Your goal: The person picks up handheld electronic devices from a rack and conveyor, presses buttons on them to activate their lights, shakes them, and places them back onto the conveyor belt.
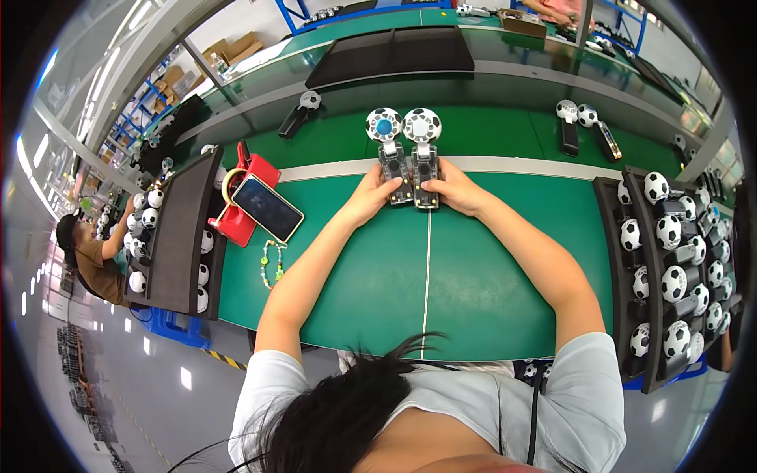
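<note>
clearly the left hand (371, 195) clamps a blue-centred device (395, 167), the right hand (457, 189) a white-centred device (424, 164), undersides hidden

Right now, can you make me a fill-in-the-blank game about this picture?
The left hand holds a gadget whose ball has a ____ centre.
Counting the right hand too, the hands hold ____ gadgets.
The tape dispenser by the phone is coloured ____.

Missing words: blue; two; red.
</note>
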The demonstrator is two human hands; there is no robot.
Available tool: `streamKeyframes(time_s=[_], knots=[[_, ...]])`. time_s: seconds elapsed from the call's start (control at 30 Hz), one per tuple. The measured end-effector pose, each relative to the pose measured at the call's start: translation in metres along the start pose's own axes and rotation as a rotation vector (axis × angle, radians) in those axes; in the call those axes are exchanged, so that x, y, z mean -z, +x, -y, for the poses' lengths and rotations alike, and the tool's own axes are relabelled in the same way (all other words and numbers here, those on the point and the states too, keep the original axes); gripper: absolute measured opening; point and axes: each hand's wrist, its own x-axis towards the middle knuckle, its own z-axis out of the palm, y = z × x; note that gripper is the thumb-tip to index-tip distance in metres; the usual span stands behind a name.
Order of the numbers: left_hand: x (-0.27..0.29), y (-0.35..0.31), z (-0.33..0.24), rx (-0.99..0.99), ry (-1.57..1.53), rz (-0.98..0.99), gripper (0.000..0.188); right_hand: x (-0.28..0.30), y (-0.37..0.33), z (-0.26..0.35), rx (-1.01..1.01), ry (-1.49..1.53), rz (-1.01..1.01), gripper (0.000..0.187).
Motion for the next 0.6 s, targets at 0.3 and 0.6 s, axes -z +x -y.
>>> streamKeyframes(time_s=[0.3, 0.6], knots=[[-0.009, -0.040, 0.000, -0.147, 0.773, -0.024, 0.040, -0.014, -0.037, 0.000, 0.174, -0.493, 0.014, 0.063], [0.000, -0.045, 0.014, -0.399, 0.790, 0.020, 0.028, -0.023, -0.039, 0.001, 0.250, -0.781, -0.072, 0.043]])
